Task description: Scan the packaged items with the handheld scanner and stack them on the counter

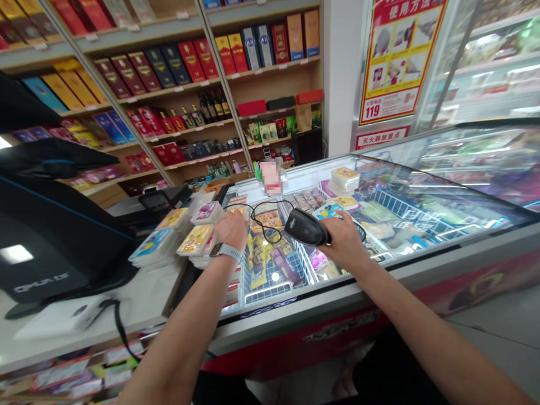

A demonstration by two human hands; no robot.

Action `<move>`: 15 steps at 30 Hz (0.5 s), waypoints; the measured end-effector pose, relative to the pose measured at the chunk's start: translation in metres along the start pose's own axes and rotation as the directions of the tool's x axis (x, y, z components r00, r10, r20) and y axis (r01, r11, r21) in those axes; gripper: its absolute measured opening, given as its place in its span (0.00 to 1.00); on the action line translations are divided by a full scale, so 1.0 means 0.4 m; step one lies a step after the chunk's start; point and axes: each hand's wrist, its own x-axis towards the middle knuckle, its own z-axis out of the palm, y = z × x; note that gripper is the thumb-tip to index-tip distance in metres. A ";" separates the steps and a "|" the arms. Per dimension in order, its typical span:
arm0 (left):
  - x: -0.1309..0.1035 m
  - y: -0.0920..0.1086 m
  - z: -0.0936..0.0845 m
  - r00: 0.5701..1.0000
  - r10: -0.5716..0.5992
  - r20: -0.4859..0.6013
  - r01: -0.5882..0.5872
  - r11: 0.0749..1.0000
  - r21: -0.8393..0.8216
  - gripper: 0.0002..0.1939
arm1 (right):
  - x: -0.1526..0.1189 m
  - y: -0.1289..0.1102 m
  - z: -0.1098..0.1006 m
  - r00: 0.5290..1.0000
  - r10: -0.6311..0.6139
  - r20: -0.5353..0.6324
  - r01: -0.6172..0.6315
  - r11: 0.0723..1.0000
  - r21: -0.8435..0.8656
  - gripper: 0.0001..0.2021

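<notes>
My right hand (345, 239) is wrapped round the handle of a black barcode scanner (304, 226), its head pointing left above the glass freezer top. A black cable (270, 225) loops from it across the glass. My left hand (233, 229), with a watch on the wrist, rests at the right side of stacked flat packs (196, 239); its fingertips are blurred, and whether they grip a pack is unclear. More flat packs (156, 247) stand to the left. Beyond the scanner, blue and yellow packs (331, 208) lie on the glass, near a white-sided stack (345, 179).
A black checkout machine (63, 225) stands on the white counter (143, 298) at left. The freezer (379, 270) holds wire baskets of packaged goods. Shelves (177, 87) of boxes and bottles rise behind, beside a red poster (400, 62).
</notes>
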 end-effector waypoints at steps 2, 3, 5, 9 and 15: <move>0.014 0.005 0.002 1.000 0.002 0.010 -0.002 0.999 -0.033 0.16 | 0.000 -0.002 -0.001 1.000 0.008 -0.001 -0.008 1.000 0.008 0.08; 0.021 0.006 0.001 1.000 0.006 0.013 -0.005 0.999 -0.051 0.16 | 0.000 -0.002 -0.001 1.000 0.013 -0.002 -0.013 1.000 0.013 0.07; 0.030 0.010 -0.002 1.000 0.011 0.015 -0.010 0.995 -0.095 0.17 | 0.000 -0.003 -0.001 1.000 0.019 0.003 -0.019 1.000 0.019 0.07; 0.025 0.019 -0.011 0.998 0.068 -0.005 -0.067 0.984 -0.168 0.18 | 0.000 -0.002 0.001 1.000 0.020 -0.017 -0.020 1.000 0.018 0.07; -0.044 0.110 0.026 0.925 0.375 0.056 -0.325 0.862 -0.389 0.16 | 0.000 -0.003 0.003 0.998 0.035 -0.049 -0.034 0.999 0.025 0.09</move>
